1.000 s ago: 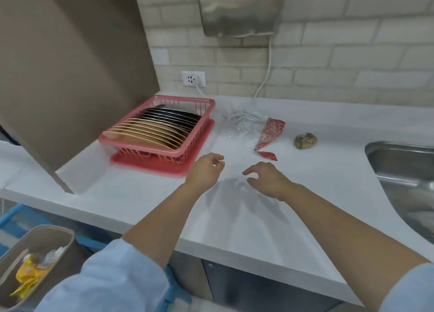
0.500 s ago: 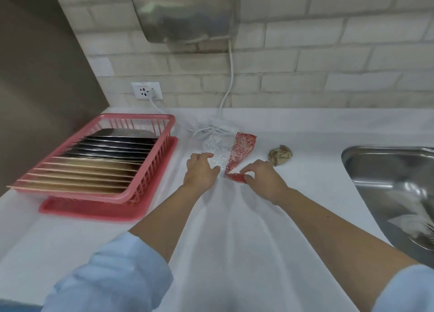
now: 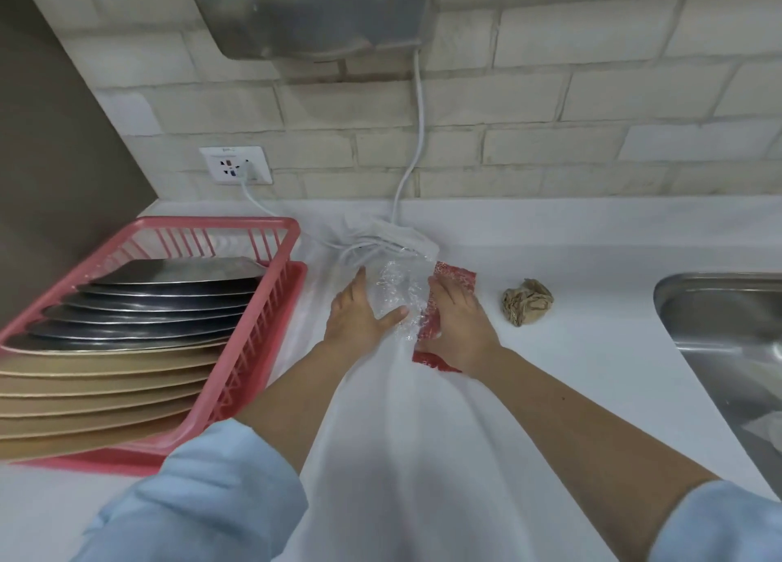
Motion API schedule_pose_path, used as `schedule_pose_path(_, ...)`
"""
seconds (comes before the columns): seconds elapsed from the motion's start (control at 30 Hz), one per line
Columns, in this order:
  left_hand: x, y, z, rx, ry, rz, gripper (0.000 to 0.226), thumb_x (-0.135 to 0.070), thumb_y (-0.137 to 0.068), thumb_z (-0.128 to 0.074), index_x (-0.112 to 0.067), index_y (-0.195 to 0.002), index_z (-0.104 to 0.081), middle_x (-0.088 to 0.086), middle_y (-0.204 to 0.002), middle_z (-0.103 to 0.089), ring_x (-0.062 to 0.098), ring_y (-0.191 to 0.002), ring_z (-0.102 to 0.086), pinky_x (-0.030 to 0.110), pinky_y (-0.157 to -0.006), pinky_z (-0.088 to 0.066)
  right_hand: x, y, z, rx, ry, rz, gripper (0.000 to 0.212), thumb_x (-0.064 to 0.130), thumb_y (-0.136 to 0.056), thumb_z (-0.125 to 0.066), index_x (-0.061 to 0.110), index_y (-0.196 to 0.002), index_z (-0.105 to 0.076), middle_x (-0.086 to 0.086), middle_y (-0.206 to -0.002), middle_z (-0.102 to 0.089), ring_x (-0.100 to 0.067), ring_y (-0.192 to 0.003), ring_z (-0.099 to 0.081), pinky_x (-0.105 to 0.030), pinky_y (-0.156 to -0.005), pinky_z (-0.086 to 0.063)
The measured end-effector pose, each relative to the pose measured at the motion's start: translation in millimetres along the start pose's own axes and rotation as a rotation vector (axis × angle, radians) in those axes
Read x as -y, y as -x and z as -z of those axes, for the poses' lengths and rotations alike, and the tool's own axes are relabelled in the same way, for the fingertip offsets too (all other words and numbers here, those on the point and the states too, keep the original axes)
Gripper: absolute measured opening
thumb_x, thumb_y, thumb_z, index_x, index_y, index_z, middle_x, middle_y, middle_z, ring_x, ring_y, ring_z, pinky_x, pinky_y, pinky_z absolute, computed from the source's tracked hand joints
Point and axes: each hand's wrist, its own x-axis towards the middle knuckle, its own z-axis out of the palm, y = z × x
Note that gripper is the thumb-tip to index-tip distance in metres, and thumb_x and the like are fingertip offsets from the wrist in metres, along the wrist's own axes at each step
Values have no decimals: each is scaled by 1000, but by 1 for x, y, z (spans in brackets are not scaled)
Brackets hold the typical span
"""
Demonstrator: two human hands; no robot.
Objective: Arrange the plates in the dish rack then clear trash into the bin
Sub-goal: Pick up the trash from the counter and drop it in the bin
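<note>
The right hand (image 3: 455, 324) covered the middle of the red wrapper (image 3: 455, 274), so its fingers' hold could not be told. The sink (image 3: 728, 350) ran off the right edge. The nearest plates (image 3: 97, 396) were cut off at left.

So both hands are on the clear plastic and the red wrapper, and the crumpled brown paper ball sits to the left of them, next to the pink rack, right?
Not quite. The head view shows the crumpled brown paper ball lying to the right of the hands, between them and the sink, not by the pink rack. The rest holds: the left hand is on the clear plastic and the right hand on the red wrapper.
</note>
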Motion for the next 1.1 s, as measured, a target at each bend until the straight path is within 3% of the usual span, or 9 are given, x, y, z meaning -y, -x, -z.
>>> schedule_pose_path(0.23, 6, 0, -6, -34, -310, -48, 104, -85, -74, -45, -29, -155, -11, 3, -144, -40, 26, -131, -33, 39, -104, -31, 0, -14, -12, 163, -132, -89, 92, 47, -79, -73, 23, -152, -23, 1, -155, -28, -20, -143, -21, -38, -113, -27)
schedule_pose_path(0.37, 7, 0, -5, -38, -383, -57, 105, -87, -74, -43, -26, -155, -15, 2, -144, -39, 24, -128, -35, 39, -100, -32, 4, -12, -17, 73, -189, -77, 64, 35, -82, -72, 25, -140, -46, 4, -141, -48, -19, -134, -31, -33, -106, -33)
schedule_pose_path(0.47, 8, 4, -7, 5, -342, -18, 106, -87, -73, -42, -25, -155, -16, 3, -147, -42, 24, -133, -38, 40, -102, -29, 5, -6, -20, -42, -243, -51, 29, 23, -83, -70, 25, -111, -64, 7, -112, -61, -18, -119, -42, -29, -94, -41)
schedule_pose_path(0.6, 14, 20, -12, -38, -325, -26, 77, -85, -78, -38, -34, -136, -46, -3, -126, -52, 20, -121, -41, 36, -96, -29, 10, 5, -25, -134, -314, -57, 14, 8, -85, -62, 19, -92, -69, 8, -88, -65, -17, -100, -47, -27, -77, -46)
schedule_pose_path(0.67, 15, 28, -15, -96, -254, -35, 63, -81, -78, -45, -36, -121, -55, -5, -115, -42, 18, -113, -35, 31, -94, -30, 12, 8, -26, -144, -352, -80, 19, 4, -85, -59, 21, -86, -69, 10, -81, -68, -15, -96, -47, -23, -72, -43)
schedule_pose_path(0.77, 9, 35, -11, -43, -68, 11, 51, -74, -80, -54, -33, -108, -63, -8, -113, -33, 15, -111, -31, 27, -95, -31, 19, 9, -21, -117, -625, -208, 20, 0, -85, -56, 14, -85, -69, 4, -78, -71, -19, -93, -60, -28, -80, -49)
schedule_pose_path(0.87, -3, 36, 5, 60, 184, 79, 44, -60, -86, -59, -21, -106, -69, -7, -118, -51, 15, -114, -45, 24, -87, -35, 30, 11, -11, -118, -854, -337, 19, -2, -86, -54, 11, -90, -67, 1, -81, -72, -15, -75, -66, -17, -72, -49)
schedule_pose_path(1.0, -23, 51, 28, 188, 786, 288, 48, -52, -79, -71, -23, -112, -52, -2, -92, -71, 17, -82, -71, 34, -76, -58, 52, 23, 2, 25, -1064, -346, 18, 8, -88, -51, 13, -100, -62, -1, -80, -71, -12, -64, -63, -24, -57, -48)
schedule_pose_path(1.1, -29, 66, 36, 201, 878, 326, 68, -56, -71, -77, -23, -117, -40, 4, -75, -72, 18, -68, -72, 35, -67, -61, 65, 38, 9, 131, -1108, -289, 20, 17, -91, -45, 8, -103, -59, -8, -77, -66, -20, -75, -64, -35, -65, -53)
